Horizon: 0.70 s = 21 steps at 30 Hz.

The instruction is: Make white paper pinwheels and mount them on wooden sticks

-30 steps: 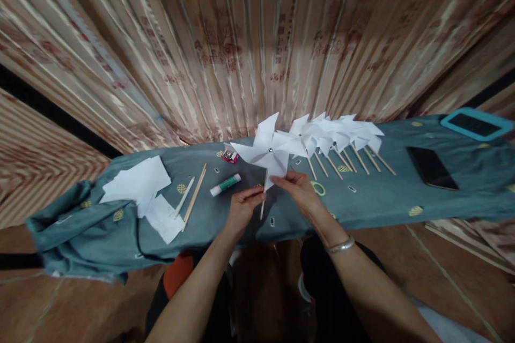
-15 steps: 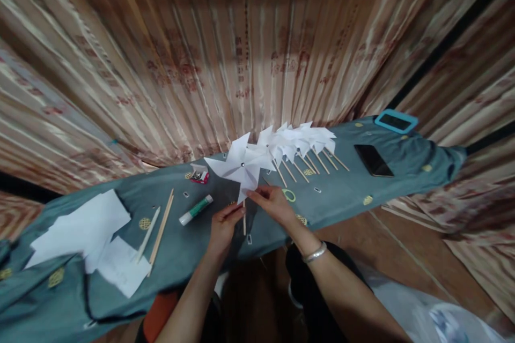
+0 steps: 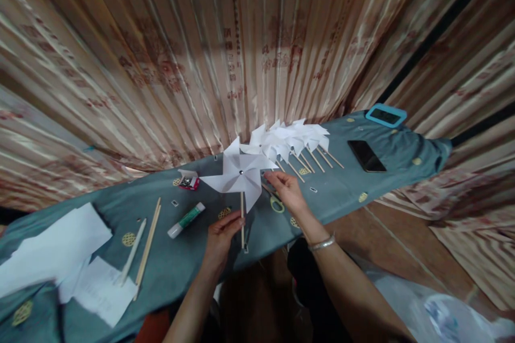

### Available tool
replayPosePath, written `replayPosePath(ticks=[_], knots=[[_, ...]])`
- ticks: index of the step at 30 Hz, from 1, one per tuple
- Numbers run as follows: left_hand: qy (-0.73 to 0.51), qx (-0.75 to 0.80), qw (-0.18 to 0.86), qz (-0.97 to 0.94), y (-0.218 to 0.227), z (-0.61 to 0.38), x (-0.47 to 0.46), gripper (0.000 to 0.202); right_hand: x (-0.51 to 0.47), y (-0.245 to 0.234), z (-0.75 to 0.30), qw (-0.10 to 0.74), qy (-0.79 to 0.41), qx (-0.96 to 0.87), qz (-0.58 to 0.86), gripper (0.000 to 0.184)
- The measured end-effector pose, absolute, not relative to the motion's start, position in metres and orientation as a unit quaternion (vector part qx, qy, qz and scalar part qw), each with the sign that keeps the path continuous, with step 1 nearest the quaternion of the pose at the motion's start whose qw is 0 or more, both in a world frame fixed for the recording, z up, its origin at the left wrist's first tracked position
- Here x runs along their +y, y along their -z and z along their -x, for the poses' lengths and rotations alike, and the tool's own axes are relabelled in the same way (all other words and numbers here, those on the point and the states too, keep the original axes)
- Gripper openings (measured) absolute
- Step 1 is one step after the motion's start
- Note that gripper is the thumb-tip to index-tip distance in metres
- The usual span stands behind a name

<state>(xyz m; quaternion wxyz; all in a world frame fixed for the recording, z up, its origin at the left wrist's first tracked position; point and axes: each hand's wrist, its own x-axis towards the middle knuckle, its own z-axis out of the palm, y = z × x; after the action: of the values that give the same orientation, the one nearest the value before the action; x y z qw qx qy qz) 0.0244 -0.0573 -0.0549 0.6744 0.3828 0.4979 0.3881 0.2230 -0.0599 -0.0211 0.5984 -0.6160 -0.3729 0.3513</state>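
A white paper pinwheel (image 3: 232, 168) with a small round pin head at its centre stands upright over the table. My left hand (image 3: 220, 237) is closed on its thin wooden stick (image 3: 242, 204), below the blades. To the right of the blades is my right hand (image 3: 286, 188), palm down, fingers loosely bent and holding nothing I can see. Its fingertips are close to a blade's edge; whether they touch it I cannot tell. Partly beneath this hand lie scissors (image 3: 277, 204) with yellow-green handles. Behind, several finished white pinwheels (image 3: 300, 138) lie in an overlapping row.
On the green tablecloth (image 3: 338, 193) lie a glue stick (image 3: 186, 220), an open small box of pins (image 3: 189, 180), wooden sticks (image 3: 148, 246), a white pencil-like rod (image 3: 134, 252) and white paper sheets (image 3: 60, 244). A black phone (image 3: 366, 156) and a blue-framed device (image 3: 386, 115) are at right.
My right hand has come off the lower blade and moved right. The pinwheel's blades have turned on the stick. My left hand keeps its hold. The view has shifted slightly.
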Motion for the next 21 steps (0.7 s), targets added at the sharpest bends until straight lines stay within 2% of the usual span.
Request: replayPosePath(ticks=[9,14,21], knots=[[-0.375,0.496,0.685,-0.379,0.05,-0.025,-0.057,0.041,-0.054,0.021,-0.234,0.657,-0.363,-0.272,0.602,0.045],[-0.363,0.506,0.682,-0.383,0.047,-0.027,-0.057,0.038,-0.046,0.022,-0.244,0.706,-0.361,-0.249,0.556,0.037],[-0.353,0.501,0.688,-0.389,0.044,-0.027,-0.058,0.037,-0.041,0.021,-0.24,0.703,-0.391,-0.235,0.546,0.035]])
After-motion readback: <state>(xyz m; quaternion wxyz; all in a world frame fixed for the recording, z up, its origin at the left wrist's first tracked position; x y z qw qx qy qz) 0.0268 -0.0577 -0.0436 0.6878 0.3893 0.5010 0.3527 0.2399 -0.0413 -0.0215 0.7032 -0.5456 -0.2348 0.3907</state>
